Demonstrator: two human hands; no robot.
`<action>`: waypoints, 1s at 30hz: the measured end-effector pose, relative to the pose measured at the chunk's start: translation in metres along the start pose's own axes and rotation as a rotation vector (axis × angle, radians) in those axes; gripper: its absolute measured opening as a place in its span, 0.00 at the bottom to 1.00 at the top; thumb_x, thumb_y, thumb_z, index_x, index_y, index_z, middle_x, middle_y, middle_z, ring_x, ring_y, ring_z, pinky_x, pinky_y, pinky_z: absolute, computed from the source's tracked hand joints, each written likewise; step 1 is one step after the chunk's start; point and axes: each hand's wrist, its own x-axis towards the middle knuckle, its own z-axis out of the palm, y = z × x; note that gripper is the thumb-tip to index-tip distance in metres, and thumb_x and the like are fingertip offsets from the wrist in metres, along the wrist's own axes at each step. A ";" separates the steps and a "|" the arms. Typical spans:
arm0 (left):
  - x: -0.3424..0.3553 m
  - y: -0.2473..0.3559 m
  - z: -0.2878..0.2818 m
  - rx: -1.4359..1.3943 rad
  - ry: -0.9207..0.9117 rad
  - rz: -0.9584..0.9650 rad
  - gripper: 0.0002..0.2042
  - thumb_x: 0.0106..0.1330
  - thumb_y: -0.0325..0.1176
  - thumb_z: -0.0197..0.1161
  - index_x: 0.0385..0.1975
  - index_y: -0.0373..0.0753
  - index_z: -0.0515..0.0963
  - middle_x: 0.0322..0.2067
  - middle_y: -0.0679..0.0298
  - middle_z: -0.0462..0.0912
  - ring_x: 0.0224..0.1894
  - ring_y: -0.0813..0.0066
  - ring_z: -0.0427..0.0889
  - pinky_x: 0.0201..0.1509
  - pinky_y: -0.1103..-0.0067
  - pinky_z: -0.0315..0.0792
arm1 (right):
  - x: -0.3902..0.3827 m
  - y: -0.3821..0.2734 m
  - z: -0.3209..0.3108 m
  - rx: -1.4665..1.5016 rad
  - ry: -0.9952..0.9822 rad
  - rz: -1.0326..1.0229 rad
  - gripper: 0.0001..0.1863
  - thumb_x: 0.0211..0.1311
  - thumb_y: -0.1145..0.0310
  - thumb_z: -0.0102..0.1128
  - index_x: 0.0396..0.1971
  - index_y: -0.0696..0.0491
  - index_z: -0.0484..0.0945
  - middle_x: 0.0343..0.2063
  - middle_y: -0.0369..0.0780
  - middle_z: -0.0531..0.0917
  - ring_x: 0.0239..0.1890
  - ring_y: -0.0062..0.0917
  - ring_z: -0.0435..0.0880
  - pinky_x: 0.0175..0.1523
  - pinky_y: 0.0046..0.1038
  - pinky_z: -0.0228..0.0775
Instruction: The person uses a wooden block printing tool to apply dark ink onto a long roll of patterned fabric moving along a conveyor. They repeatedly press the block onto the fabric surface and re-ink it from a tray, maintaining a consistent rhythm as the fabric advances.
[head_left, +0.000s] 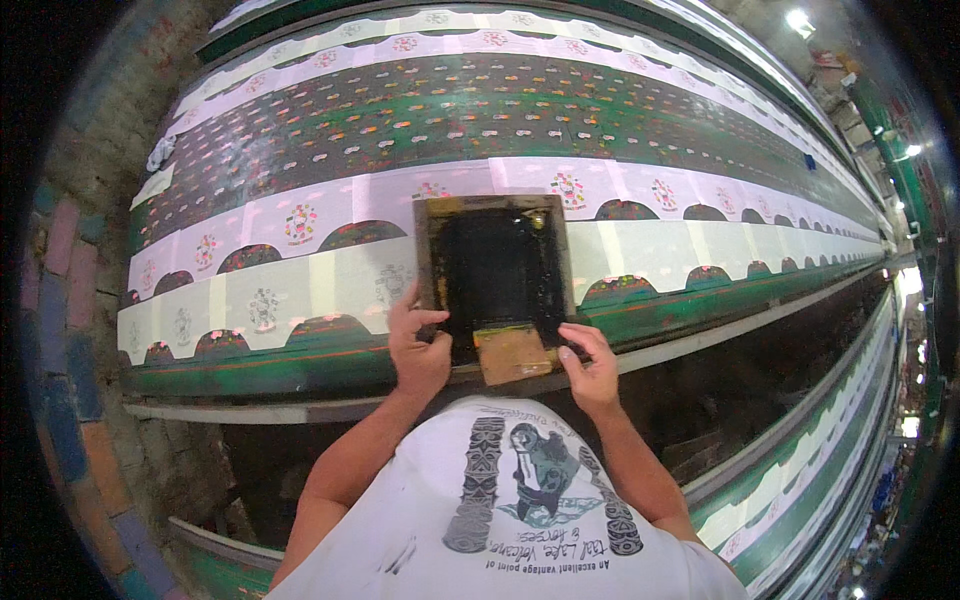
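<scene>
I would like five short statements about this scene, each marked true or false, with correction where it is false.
1. The left hand is at the left side of the dark frame. True.
2. The right hand is at the frame's far edge. False: it is near the close right corner.
3. The brown block lies at the frame's near end. True.
4. The pale cloth left of the frame is plain. False: it bears printed designs.
5. The white shirt carries a print. True.
</scene>
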 end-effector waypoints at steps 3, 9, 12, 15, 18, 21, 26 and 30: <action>-0.008 0.008 0.054 0.005 0.017 0.008 0.17 0.54 0.13 0.67 0.43 0.38 0.88 0.74 0.39 0.77 0.76 0.42 0.76 0.80 0.60 0.68 | 0.005 0.026 -0.043 -0.015 -0.007 -0.009 0.17 0.71 0.76 0.72 0.58 0.58 0.89 0.60 0.48 0.90 0.67 0.42 0.85 0.76 0.42 0.72; -0.017 0.015 0.110 -0.029 -0.002 -0.084 0.16 0.53 0.16 0.68 0.41 0.37 0.88 0.72 0.38 0.79 0.76 0.41 0.75 0.81 0.56 0.66 | 0.010 0.052 -0.098 -0.176 -0.026 -0.118 0.18 0.70 0.77 0.72 0.58 0.56 0.90 0.63 0.48 0.88 0.68 0.47 0.84 0.78 0.47 0.72; -0.018 0.018 0.120 -0.045 0.023 -0.112 0.15 0.52 0.15 0.68 0.40 0.36 0.88 0.72 0.41 0.80 0.76 0.43 0.76 0.82 0.57 0.65 | 0.018 0.049 -0.108 -0.300 -0.051 -0.292 0.19 0.66 0.75 0.76 0.57 0.54 0.90 0.62 0.47 0.87 0.69 0.50 0.83 0.77 0.50 0.73; -0.018 0.020 0.122 -0.074 0.045 -0.113 0.15 0.53 0.15 0.69 0.40 0.37 0.89 0.72 0.42 0.81 0.76 0.45 0.76 0.83 0.58 0.65 | 0.032 0.043 -0.106 -0.267 -0.202 -0.443 0.21 0.62 0.73 0.80 0.56 0.53 0.90 0.63 0.46 0.87 0.69 0.51 0.82 0.75 0.50 0.75; -0.018 0.016 0.123 -0.093 0.054 -0.147 0.15 0.53 0.15 0.69 0.39 0.38 0.90 0.73 0.43 0.81 0.77 0.46 0.76 0.83 0.60 0.64 | 0.041 0.030 -0.102 -0.272 -0.414 -0.525 0.23 0.60 0.71 0.82 0.56 0.52 0.90 0.62 0.45 0.86 0.69 0.50 0.83 0.72 0.51 0.77; -0.018 0.012 0.123 -0.094 0.053 -0.202 0.14 0.53 0.15 0.69 0.38 0.38 0.90 0.73 0.42 0.81 0.78 0.47 0.75 0.84 0.62 0.64 | 0.057 0.013 -0.095 -0.354 -0.538 -0.600 0.27 0.54 0.74 0.81 0.57 0.52 0.89 0.58 0.45 0.87 0.63 0.47 0.85 0.68 0.48 0.79; -0.020 0.010 0.120 -0.144 0.060 -0.239 0.14 0.52 0.13 0.67 0.37 0.35 0.88 0.75 0.42 0.79 0.81 0.50 0.75 0.83 0.63 0.66 | 0.073 -0.001 -0.085 -0.446 -0.612 -0.652 0.25 0.58 0.78 0.72 0.58 0.54 0.88 0.56 0.44 0.87 0.59 0.45 0.87 0.66 0.46 0.80; -0.018 0.015 0.117 -0.141 0.041 -0.268 0.13 0.52 0.14 0.67 0.36 0.35 0.88 0.76 0.41 0.79 0.80 0.50 0.75 0.83 0.63 0.66 | 0.079 -0.011 -0.076 -0.477 -0.613 -0.616 0.25 0.57 0.81 0.69 0.58 0.55 0.88 0.54 0.46 0.88 0.56 0.47 0.87 0.63 0.46 0.81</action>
